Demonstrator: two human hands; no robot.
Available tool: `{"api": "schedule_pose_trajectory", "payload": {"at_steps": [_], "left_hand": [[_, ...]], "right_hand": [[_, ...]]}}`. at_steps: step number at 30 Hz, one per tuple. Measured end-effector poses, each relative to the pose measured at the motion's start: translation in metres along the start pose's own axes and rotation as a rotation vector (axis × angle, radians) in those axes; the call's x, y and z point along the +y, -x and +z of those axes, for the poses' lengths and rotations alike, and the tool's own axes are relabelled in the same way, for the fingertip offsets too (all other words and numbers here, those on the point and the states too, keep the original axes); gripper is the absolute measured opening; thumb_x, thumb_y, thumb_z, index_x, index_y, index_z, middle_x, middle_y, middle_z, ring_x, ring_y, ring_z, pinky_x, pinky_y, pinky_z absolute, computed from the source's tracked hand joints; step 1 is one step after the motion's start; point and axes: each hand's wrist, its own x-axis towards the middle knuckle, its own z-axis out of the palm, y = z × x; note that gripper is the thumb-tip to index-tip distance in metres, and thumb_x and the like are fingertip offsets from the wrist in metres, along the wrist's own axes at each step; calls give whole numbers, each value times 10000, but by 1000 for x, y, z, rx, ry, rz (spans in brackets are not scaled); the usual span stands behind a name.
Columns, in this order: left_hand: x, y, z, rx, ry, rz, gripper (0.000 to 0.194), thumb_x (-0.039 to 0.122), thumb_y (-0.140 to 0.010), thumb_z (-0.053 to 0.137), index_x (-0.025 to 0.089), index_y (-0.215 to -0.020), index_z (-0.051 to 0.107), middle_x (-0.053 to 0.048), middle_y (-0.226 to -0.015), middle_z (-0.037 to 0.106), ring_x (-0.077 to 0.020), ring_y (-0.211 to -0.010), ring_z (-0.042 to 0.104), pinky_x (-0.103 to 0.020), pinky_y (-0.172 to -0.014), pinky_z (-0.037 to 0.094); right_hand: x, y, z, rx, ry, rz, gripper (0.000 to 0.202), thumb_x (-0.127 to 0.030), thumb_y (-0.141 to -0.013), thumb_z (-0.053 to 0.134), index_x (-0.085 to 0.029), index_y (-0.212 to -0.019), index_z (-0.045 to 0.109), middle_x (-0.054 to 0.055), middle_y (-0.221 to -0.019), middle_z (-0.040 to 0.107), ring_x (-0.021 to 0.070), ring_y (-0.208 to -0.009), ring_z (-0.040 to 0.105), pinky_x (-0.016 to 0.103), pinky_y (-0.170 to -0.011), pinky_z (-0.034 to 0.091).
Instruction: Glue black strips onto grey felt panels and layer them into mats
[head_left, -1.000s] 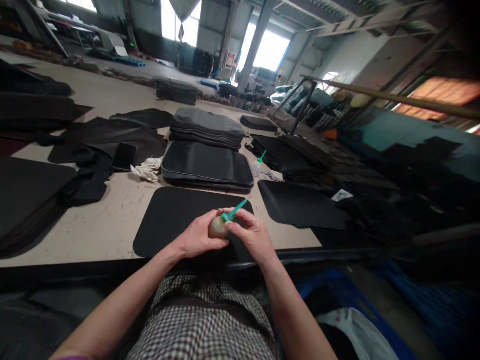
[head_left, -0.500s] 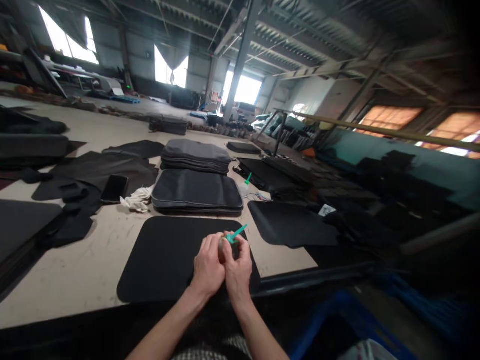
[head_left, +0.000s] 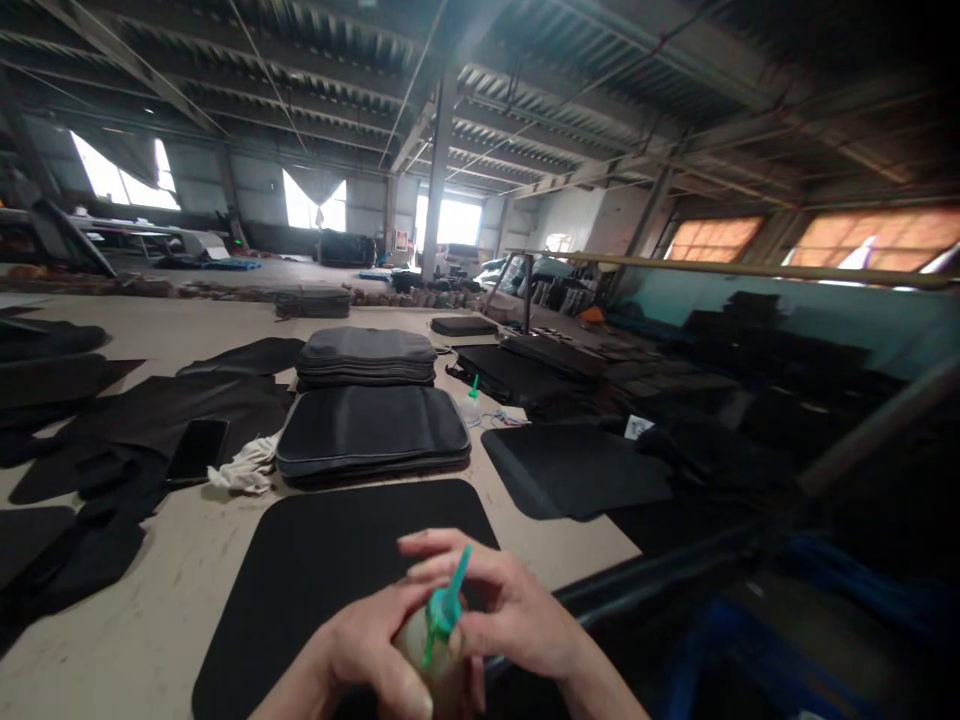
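A translucent squeeze bottle (head_left: 429,660) with a green nozzle cap stands between my hands in the head view, close to my body. My left hand (head_left: 379,640) wraps the bottle's side, thumb in front. My right hand (head_left: 517,610) curls about the top, its thumb against the bottle just below the cap and its fingers arching behind the nozzle. Green residue runs down from the cap. Beneath and beyond the hands, a black rounded panel (head_left: 337,560) lies flat on the pale table. Part of the bottle's lower body is hidden by my hands and the frame edge.
Behind the panel sit stacked black padded pieces (head_left: 375,430). A white cloth (head_left: 247,465) and a phone (head_left: 197,450) lie to their left. Another green-tipped bottle (head_left: 471,405) stands to their right, near a second black panel (head_left: 577,470). Dark material covers the right side.
My hands and the bottle have come nearer and lower in view. The right hand has opened its grip and shifted to the bottle's top. The nozzle now points more upright, and the view has tilted up.
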Motion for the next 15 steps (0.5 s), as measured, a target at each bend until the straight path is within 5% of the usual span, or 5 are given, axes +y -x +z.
{"api": "schedule_pose_trajectory", "payload": {"at_steps": [2,4,8,12,15], "left_hand": [[-3,-2,-2,-79,-33,68,637,279,-448,955,142,-1020,710,-70,-950,726,-245,-856,684,-334,-817,530],[-1,-3,-3,-67,-70,111,593,257,-449,949,148,-985,720,-47,-901,713,-242,-846,676,-326,-822,525],[13,-2,7,190,-189,53,368,244,-590,835,113,-912,714,-51,-834,678,-188,-745,624,-287,-715,510],[15,-12,19,522,-435,48,356,157,-696,722,157,-1046,657,30,-775,593,-89,-605,474,-203,-557,395],[1,-27,20,707,-706,112,355,158,-734,708,193,-1081,639,5,-873,641,-141,-716,574,-242,-655,475]], "right_hand": [[-7,-7,4,-141,-29,-52,443,-612,-889,755,-297,-1200,776,87,-1302,670,321,-1277,554,474,-1124,391],[-5,-9,7,-120,-25,-116,450,-656,-888,727,-303,-1159,794,75,-1197,722,317,-1215,594,478,-1129,383],[14,1,12,159,90,-96,393,-628,-907,722,-304,-1112,807,59,-1192,723,324,-1249,569,466,-1138,387],[39,14,18,451,145,68,339,-523,-934,716,-290,-1171,780,61,-1302,673,327,-1250,580,457,-1118,432],[62,15,23,677,201,104,375,-527,-947,676,-263,-1199,762,78,-1324,659,333,-1240,589,467,-1114,445]]}}
